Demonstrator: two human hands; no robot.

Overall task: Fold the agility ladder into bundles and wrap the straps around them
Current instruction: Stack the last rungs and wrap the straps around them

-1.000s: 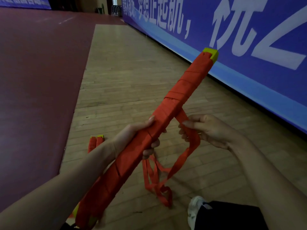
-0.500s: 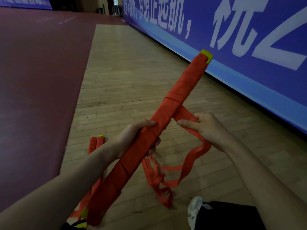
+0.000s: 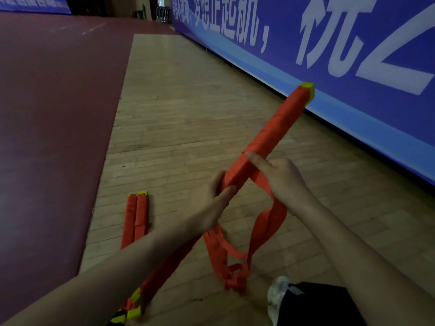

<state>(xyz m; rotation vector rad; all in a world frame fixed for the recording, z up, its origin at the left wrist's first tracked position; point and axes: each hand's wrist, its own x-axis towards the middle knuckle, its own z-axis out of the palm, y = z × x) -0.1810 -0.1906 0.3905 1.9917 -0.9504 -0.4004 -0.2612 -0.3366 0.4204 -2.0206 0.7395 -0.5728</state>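
Observation:
A long bundle of ladder rungs (image 3: 273,132), wrapped in orange strap with yellow ends, slants from lower left up to the right. My left hand (image 3: 211,205) grips it around the middle. My right hand (image 3: 282,177) holds the loose orange strap (image 3: 266,222) against the bundle, its forefinger laid across the top. The rest of the strap hangs down in loops to a tangle on the floor. The bundle's lower part is partly hidden behind my left forearm.
Two wrapped orange bundles (image 3: 136,215) lie side by side on the wooden floor (image 3: 183,109) to the left. A blue banner wall (image 3: 353,55) runs along the right. Dark red flooring (image 3: 47,114) lies to the left. My white shoe (image 3: 277,295) sits at bottom right.
My right hand has brought the strap up and over the bundle, from beside it to on top of it. My left hand has slid slightly up the bundle.

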